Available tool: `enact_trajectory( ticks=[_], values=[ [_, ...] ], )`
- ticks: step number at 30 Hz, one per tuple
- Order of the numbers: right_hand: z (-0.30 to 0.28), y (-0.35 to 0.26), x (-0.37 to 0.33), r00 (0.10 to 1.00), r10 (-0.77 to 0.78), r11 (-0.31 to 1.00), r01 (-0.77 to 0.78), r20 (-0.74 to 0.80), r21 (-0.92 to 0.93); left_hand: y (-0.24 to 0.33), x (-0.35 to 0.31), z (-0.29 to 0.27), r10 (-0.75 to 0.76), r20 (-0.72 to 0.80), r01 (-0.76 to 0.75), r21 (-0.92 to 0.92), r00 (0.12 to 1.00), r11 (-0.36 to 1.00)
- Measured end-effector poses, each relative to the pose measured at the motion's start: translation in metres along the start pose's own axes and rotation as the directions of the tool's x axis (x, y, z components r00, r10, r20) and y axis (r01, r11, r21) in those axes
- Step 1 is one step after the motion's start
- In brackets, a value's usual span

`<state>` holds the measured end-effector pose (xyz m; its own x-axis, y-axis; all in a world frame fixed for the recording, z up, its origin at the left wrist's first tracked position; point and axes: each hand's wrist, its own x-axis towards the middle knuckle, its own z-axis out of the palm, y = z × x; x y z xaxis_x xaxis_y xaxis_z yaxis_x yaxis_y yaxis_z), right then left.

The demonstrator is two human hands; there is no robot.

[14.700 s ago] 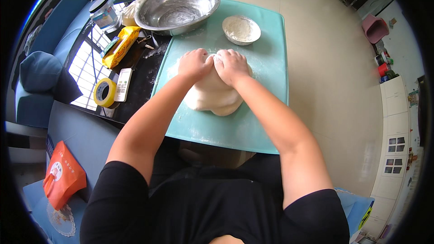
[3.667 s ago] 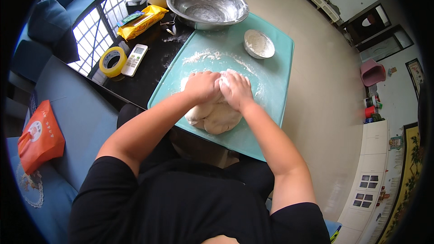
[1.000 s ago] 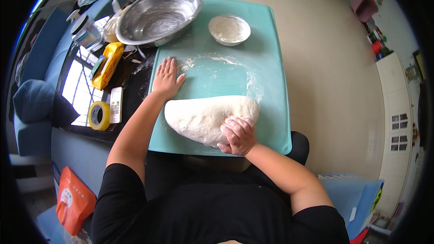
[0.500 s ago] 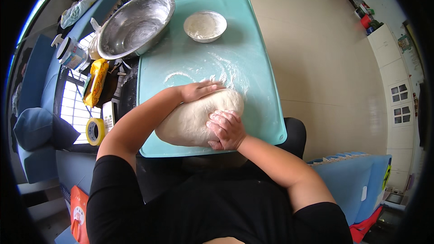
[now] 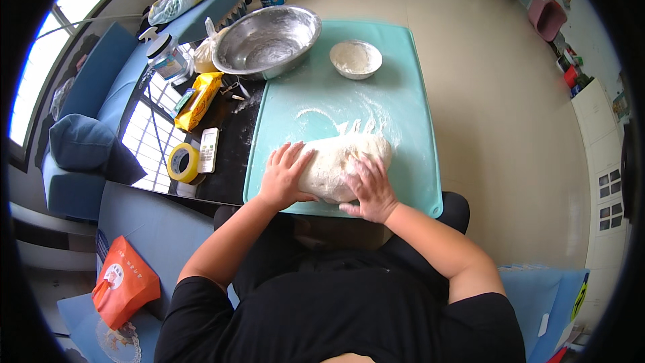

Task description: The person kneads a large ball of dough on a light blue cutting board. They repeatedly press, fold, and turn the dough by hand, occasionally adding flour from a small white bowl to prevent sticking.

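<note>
A thick, pale lump of dough [image 5: 329,168] lies on the near part of a turquoise board [image 5: 410,114]. My left hand [image 5: 285,175] rests against the dough's left end, its fingers spread and its thumb toward the near side. Over the right part of the dough lies my right hand [image 5: 369,188], dusted with flour. Its fingers are apart and press on the top, with the thumb low at the near edge. Streaks of flour mark the board beyond the dough. Farther back stands a small bowl of flour [image 5: 355,60].
A large metal basin [image 5: 269,44] overlaps the board's far left corner. On the dark table at left are a yellow packet [image 5: 198,101], a white remote control [image 5: 208,150], a tape roll [image 5: 183,163] and a pump bottle [image 5: 166,58]. An orange bag [image 5: 127,282] lies lower left.
My left hand has moved from the dough's far side to its left end, fingers now spread. The dough looks shorter. My right fingers have straightened somewhat. The head view has shifted.
</note>
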<state>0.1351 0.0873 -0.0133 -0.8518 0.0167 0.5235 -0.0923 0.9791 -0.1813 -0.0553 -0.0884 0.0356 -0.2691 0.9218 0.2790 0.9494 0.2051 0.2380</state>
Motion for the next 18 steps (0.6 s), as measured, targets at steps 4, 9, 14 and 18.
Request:
enact_trajectory(
  ticks=[4,9,14,18],
  values=[
    [0.001,0.01,0.001,0.992,0.035,0.989,-0.017,0.122,-0.148,-0.006,0.029,0.004,-0.137,0.082,0.141,-0.039,0.987,0.989],
    [-0.003,0.057,0.084,0.889,0.317,0.949,-0.297,0.331,-0.109,-0.052,0.09,0.026,-0.403,0.213,0.44,-0.173,0.89,0.881],
    [0.0,0.094,0.132,0.732,0.574,0.808,-0.579,0.367,-0.109,-0.043,0.113,0.039,-0.597,0.071,0.594,-0.243,0.799,0.767],
    [0.004,0.089,0.144,0.656,0.67,0.736,-0.651,0.348,-0.189,-0.037,0.11,0.042,-0.649,-0.001,0.631,-0.232,0.761,0.74]
  ],
)
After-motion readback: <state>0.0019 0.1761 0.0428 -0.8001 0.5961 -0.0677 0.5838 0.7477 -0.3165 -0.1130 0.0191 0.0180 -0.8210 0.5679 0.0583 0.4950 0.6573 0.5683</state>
